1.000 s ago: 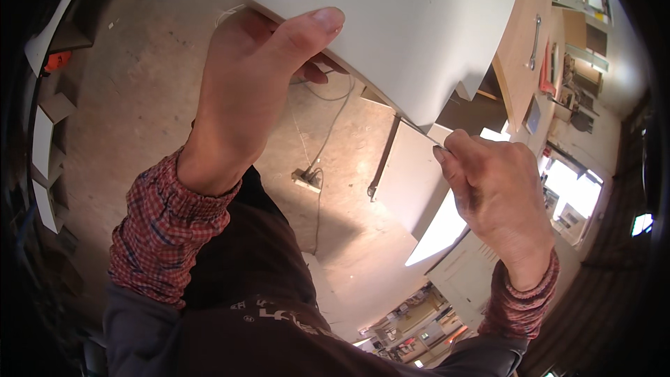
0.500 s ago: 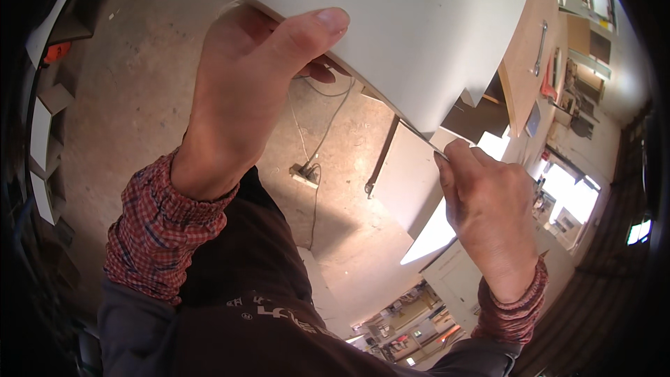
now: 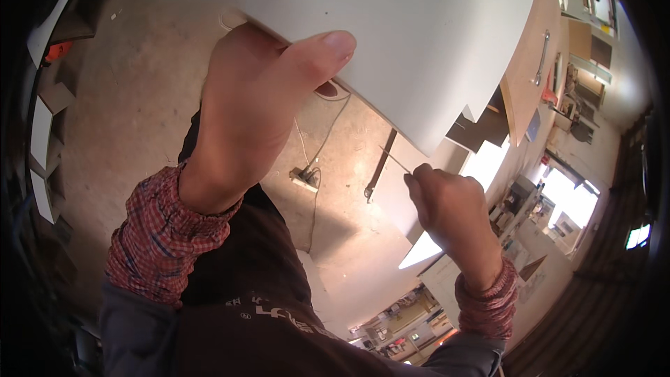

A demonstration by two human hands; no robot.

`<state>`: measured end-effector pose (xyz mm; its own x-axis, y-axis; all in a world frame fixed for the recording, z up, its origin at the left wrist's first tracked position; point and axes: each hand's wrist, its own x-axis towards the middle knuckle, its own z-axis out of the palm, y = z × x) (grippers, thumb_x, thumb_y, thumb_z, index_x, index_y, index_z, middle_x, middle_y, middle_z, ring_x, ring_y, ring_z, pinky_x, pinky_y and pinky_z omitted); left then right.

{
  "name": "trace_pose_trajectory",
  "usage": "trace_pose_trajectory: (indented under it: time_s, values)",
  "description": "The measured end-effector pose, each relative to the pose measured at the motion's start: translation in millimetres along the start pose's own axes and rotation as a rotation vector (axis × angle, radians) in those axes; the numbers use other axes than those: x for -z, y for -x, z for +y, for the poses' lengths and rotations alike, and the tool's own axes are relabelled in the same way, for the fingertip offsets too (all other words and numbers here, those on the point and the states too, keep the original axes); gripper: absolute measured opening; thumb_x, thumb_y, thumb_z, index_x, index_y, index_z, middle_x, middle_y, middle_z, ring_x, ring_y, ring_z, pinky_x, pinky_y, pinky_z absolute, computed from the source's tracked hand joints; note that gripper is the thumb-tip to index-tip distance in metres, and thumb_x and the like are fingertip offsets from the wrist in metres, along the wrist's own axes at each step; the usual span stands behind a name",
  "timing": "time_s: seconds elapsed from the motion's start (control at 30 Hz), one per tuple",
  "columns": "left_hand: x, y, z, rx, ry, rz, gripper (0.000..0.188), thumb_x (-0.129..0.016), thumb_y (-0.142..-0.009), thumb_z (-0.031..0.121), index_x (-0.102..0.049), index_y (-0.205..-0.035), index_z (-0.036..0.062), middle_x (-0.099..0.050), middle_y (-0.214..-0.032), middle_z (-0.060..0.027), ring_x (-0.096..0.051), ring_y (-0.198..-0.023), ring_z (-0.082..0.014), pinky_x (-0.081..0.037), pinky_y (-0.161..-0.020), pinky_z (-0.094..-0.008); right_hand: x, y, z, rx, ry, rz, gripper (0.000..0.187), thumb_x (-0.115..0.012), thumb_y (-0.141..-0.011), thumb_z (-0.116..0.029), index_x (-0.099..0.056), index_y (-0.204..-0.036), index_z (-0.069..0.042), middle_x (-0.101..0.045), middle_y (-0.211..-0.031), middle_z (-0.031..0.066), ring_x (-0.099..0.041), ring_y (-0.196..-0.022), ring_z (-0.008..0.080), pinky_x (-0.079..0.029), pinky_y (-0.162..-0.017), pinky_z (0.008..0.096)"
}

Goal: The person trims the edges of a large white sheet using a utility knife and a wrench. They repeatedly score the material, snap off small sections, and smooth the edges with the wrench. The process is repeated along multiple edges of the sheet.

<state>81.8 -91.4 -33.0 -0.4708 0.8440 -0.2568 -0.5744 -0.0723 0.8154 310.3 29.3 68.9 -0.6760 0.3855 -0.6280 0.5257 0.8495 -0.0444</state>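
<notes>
A large white panel (image 3: 405, 35) spans the upper middle, its narrow edge slanting toward me. My left hand (image 3: 244, 119) grips that edge, thumb flat on the white face and fingers curled underneath, partly hidden. Below the panel's near right corner, my right hand (image 3: 450, 206) is closed around a thin, slender tool (image 3: 396, 158). Its narrow tip points up and left, just short of the panel edge and apart from it. The end inside the fist is hidden, so its exact kind cannot be made out.
A power strip (image 3: 305, 179) with cables lies on the concrete floor below. At the right, a wrench (image 3: 542, 59) rests on a wooden surface (image 3: 525, 87). White boards (image 3: 43, 126) and an orange object (image 3: 58, 52) are at the far left.
My right hand has moved left and down, taking the thin tool away from the panel's corner. The left hand and panel have shifted slightly down, the grip unchanged.
</notes>
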Motion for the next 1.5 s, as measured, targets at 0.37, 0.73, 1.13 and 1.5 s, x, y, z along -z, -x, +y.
trace_pose_trajectory:
  time_s: [0.37, 0.73, 1.13, 1.5]
  values:
    - [-24.4, 24.2, -26.1, 0.177, 0.007, -0.085, 0.023, -0.064, -0.104, 0.018, -0.072, -0.113, -0.0014, -0.077, -0.104, -0.0096, -0.072, -0.093, -0.0187, -0.055, -0.080, -0.0329, -83.7, 34.8, -2.2, -0.536, -1.297, 0.073, 0.036, -0.056, -0.110, -0.027, -0.064, -0.089, 0.001, -0.062, -0.067, 0.0062, -0.056, -0.056, 0.0154, -0.045, -0.054, 0.0316]
    - [-63.7, 24.3, -35.1, 0.329, -0.009, -0.127, 0.022, -0.068, -0.100, 0.016, -0.068, -0.114, -0.0013, -0.073, -0.102, -0.0088, -0.074, -0.089, -0.0201, -0.057, -0.075, -0.0320, -100.7, 34.4, -20.5, -0.466, -1.790, 0.536, 0.012, -0.064, -0.104, -0.009, -0.066, -0.098, 0.002, -0.061, -0.077, 0.0015, -0.058, -0.068, 0.0078, -0.047, -0.062, 0.0243]
    - [-81.5, 54.0, -57.6, 0.490, -0.110, -0.297, 0.023, -0.064, -0.098, 0.006, -0.064, -0.121, 0.0018, -0.068, -0.111, -0.0076, -0.072, -0.096, -0.0174, -0.054, -0.079, -0.0288, -102.4, 33.6, -12.9, -0.447, -1.837, 0.603, 0.012, -0.064, -0.104, -0.009, -0.066, -0.099, 0.002, -0.065, -0.079, 0.0041, -0.061, -0.069, 0.0102, -0.049, -0.064, 0.0259]
    - [-32.0, 53.5, -18.4, 0.364, -0.173, -0.211, 0.035, -0.061, -0.100, 0.019, -0.060, -0.127, -0.0035, -0.069, -0.113, -0.0155, -0.074, -0.095, -0.0263, -0.059, -0.080, -0.0373, -49.9, 2.2, 41.2, -0.283, -1.653, 0.983, 0.014, -0.066, -0.103, -0.006, -0.068, -0.115, 0.002, -0.062, -0.082, -0.0011, -0.056, -0.073, 0.0060, -0.044, -0.067, 0.0218]
